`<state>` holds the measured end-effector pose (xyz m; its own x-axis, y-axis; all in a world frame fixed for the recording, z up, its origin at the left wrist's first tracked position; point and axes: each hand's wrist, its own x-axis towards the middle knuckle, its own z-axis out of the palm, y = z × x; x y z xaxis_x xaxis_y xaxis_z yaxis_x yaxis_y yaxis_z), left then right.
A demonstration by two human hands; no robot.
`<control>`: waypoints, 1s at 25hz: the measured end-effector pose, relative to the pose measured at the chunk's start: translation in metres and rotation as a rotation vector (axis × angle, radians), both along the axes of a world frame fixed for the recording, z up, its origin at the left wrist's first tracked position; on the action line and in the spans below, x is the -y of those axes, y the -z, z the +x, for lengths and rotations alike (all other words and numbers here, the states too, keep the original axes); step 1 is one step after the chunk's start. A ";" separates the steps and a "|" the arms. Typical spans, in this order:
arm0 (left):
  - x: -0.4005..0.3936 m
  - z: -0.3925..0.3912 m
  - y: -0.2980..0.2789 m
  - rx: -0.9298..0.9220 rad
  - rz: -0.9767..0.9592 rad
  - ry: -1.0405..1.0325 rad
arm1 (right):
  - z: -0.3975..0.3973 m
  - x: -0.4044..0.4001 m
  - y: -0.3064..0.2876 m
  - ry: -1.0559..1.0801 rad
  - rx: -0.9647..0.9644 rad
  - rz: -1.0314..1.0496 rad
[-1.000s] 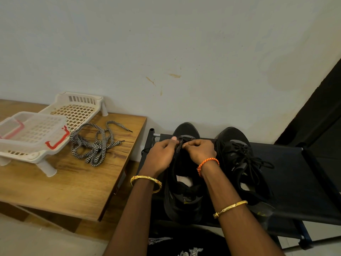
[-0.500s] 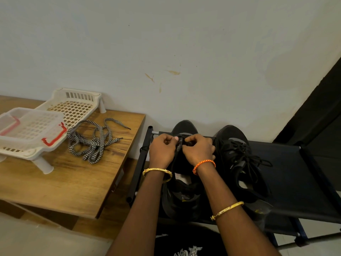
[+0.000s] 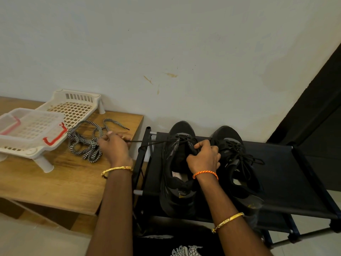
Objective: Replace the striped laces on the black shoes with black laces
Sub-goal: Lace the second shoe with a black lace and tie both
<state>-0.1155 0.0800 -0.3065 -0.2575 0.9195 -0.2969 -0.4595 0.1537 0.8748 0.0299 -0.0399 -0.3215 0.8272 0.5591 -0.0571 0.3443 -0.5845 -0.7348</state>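
My right hand (image 3: 203,157) grips the tongue of the left shoe (image 3: 178,169); my left hand (image 3: 114,147) pinches a black lace (image 3: 153,143), drawn taut leftward. The right shoe (image 3: 238,163) looks laced. Both toes point toward the wall. Striped laces (image 3: 86,143) lie discarded on the table (image 3: 55,182).

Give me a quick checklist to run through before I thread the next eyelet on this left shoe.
1. Black lace pulled taut by the left hand: ok, it runs straight from the shoe.
2. Left shoe steadied: ok, the right hand grips its tongue area.
3. Lace tip free for threading: cannot tell, it is hidden in the fingers.
4. Striped laces out of the shoes: ok, piled on the wooden table.
5. Right shoe laced in black: ok.
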 end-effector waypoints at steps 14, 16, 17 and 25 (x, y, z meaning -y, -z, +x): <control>0.033 0.053 0.009 -0.913 0.288 0.613 | 0.006 -0.006 0.005 -0.007 -0.144 0.069; 0.028 0.045 0.003 -0.703 0.268 0.500 | 0.006 -0.005 0.005 -0.008 -0.142 0.066; 0.027 0.041 -0.001 -0.586 0.265 0.423 | 0.006 -0.004 0.004 -0.007 -0.143 0.065; 0.013 0.009 -0.016 -0.010 0.136 0.299 | 0.007 -0.005 0.003 -0.012 -0.172 0.067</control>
<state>-0.1067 0.0673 -0.2904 0.0278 0.9859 -0.1653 -0.4032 0.1623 0.9006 0.0369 -0.0351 -0.3249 0.8016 0.5763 -0.1593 0.2168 -0.5285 -0.8208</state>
